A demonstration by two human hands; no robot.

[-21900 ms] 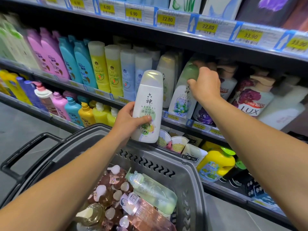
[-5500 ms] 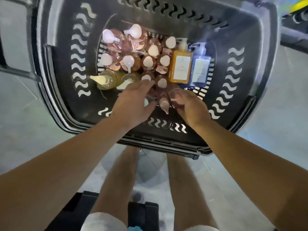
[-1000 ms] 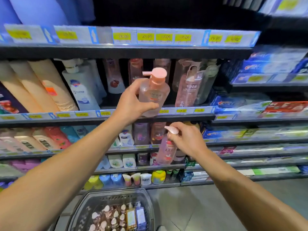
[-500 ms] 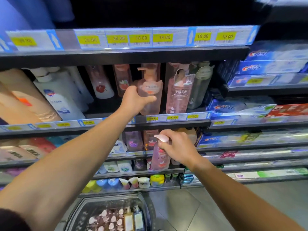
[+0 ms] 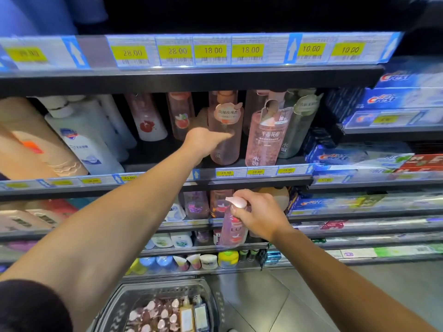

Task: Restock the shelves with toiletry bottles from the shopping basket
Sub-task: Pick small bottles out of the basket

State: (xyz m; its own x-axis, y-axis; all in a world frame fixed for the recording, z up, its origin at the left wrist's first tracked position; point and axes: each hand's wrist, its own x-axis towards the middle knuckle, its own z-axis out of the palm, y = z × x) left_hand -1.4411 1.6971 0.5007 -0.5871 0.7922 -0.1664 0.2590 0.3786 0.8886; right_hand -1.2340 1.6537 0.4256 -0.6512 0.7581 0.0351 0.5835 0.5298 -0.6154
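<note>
Nearest the camera, at the bottom edge, stands the grey perforated plastic shopping basket [image 5: 115, 315] on the tiled floor, loaded with small pink pump bottles with white caps [image 5: 153, 315], plus one amber bottle [image 5: 186, 317] and one blue bottle [image 5: 201, 316] upright at their right. Above the basket, the right hand [image 5: 261, 215] holds a translucent pink pump bottle with a pale pink dispenser head [image 5: 233, 227]; the grip is closed round the neck just under the pump, and the bottle hangs roughly upright in front of the lower shelves, clear of them. Further in, the left arm reaches to the middle shelf [image 5: 251, 180], where the left hand [image 5: 203, 141] lies beside a tall pink transparent bottle with a paper neck tag [image 5: 225, 130]. The thumb touches its front; the fingers are hidden behind it, so the left grip cannot be determined. That bottle stands upright on the shelf, just beside a tall pink bottle with a dark-lettered label [image 5: 266, 140]. Yellow price labels [image 5: 211, 50] run along the shelf edge above.
</note>
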